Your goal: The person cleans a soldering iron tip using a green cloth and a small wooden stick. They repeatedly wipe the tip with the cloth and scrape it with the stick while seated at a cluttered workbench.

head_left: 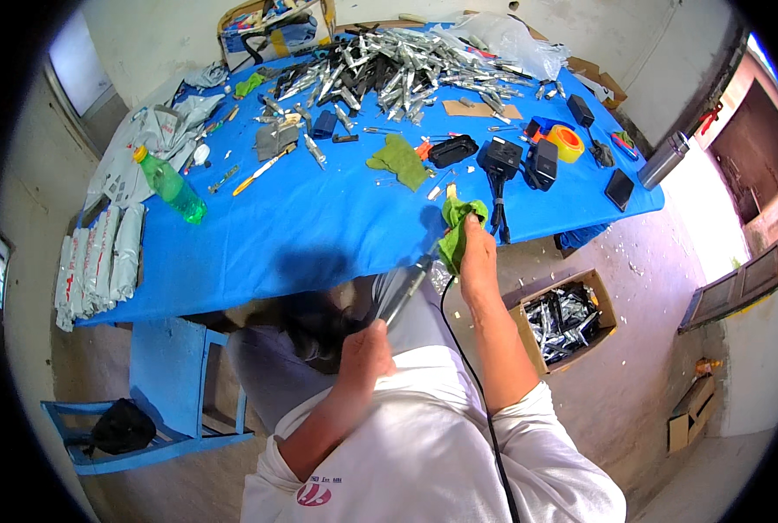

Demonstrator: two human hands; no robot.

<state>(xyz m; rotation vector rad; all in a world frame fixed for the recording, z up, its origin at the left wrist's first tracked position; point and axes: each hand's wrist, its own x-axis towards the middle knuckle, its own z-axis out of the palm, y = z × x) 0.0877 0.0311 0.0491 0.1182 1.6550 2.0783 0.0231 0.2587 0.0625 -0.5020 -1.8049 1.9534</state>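
My left hand (364, 356) is closed round the lower end of a slim, pen-shaped device (404, 292), partly clear or silver and blurred by motion. It slants up and right over my lap, in front of the table's near edge. A crumpled green cloth (456, 234) is pinched in my right hand (478, 260), just beyond the device's upper end. Whether cloth and device touch, I cannot tell. Past the cloth, on the blue-covered table (258, 253), lie black power adapters (500, 159) and a second green cloth (399, 162).
A heap of similar silver and black pieces (397, 74) covers the table's far side. A green bottle (173, 187) lies at left; a metal flask (665, 161) stands at right. An open carton of such pieces (605, 301) sits on the floor, and a blue chair (166, 366) stands left.
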